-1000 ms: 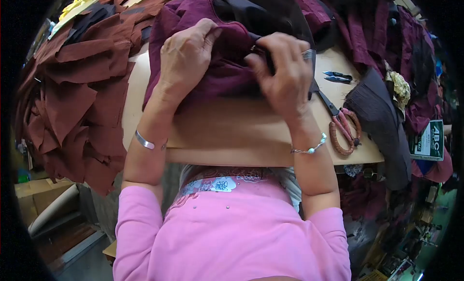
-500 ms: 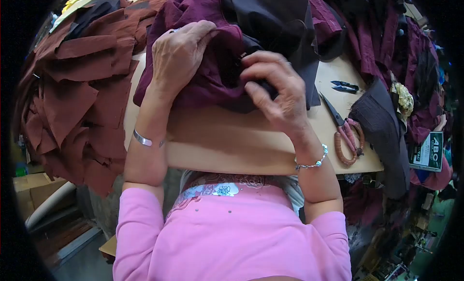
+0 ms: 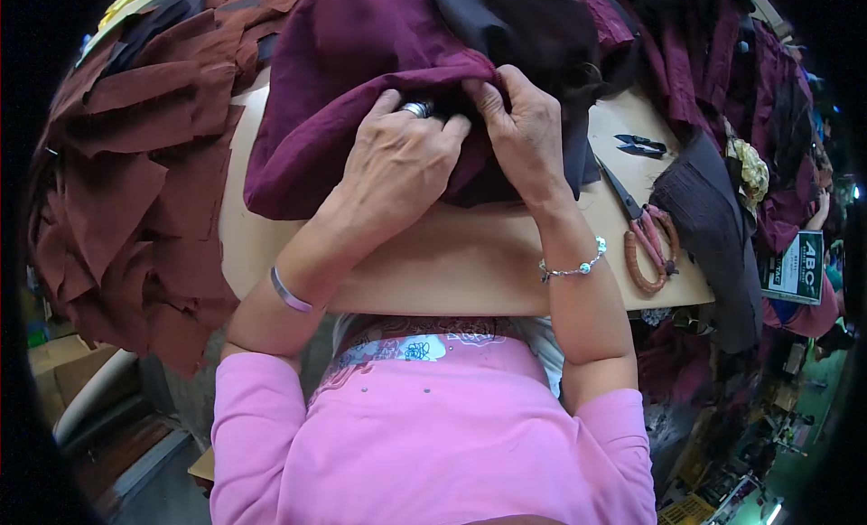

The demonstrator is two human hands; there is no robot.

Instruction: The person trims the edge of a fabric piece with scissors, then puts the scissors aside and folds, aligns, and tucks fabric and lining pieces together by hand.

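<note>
A maroon and black cloth garment point(image 3: 330, 96) lies bunched over the far part of the work table point(image 3: 433, 276). My left hand point(image 3: 402, 164) has its fingers curled into a fold at the near side of the maroon cloth; the fingertips are partly hidden. Thumb and fingers of my right hand point(image 3: 526, 132) pinch the seam where maroon meets black cloth point(image 3: 533, 46). Both hands are close together over the garment, a dark opening between them.
Brown cloth pieces point(image 3: 135, 191) are heaped on the left. To the right lie black thread snips point(image 3: 641, 145), scissors point(image 3: 643, 231) with wrapped handles and a dark cloth strip point(image 3: 713, 218). Maroon cloth point(image 3: 677, 64) hangs beyond, near an ABC-printed box point(image 3: 797, 267).
My left hand has moved right and nearer, down into the cloth fold. My right hand has gone from spread fingers to a pinch on the seam. The garment's opening has been reshaped.
</note>
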